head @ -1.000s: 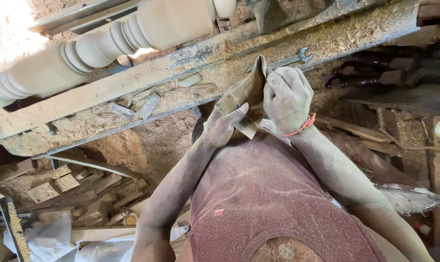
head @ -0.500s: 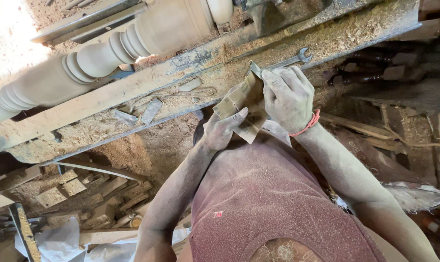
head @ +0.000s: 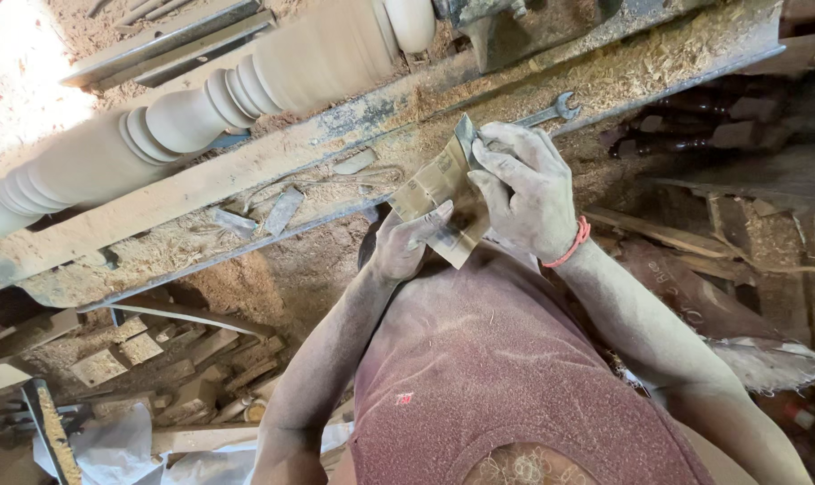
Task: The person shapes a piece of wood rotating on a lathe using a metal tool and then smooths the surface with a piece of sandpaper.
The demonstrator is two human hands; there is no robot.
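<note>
A worn, tan sheet of sandpaper [head: 439, 193], creased and folded, is held over the near edge of the sawdust-covered bench [head: 246, 193]. The left hand [head: 407, 242] pinches its lower edge; the right hand [head: 524, 189] clamps its upper right corner. A turned wooden spindle [head: 183, 121] lies far left; a wrench [head: 551, 110] rests just beyond the right hand.

Turned wooden spindle [head: 201, 117] cut off at the picture's left edge. Wrench [head: 551, 111] handle hidden behind right hand [head: 526, 190]. Sandpaper sheet [head: 439, 193] partly covered by both hands (left hand [head: 405, 244] over its lower edge). Lathe headstock [head: 506, 22] cropped at top.
</note>
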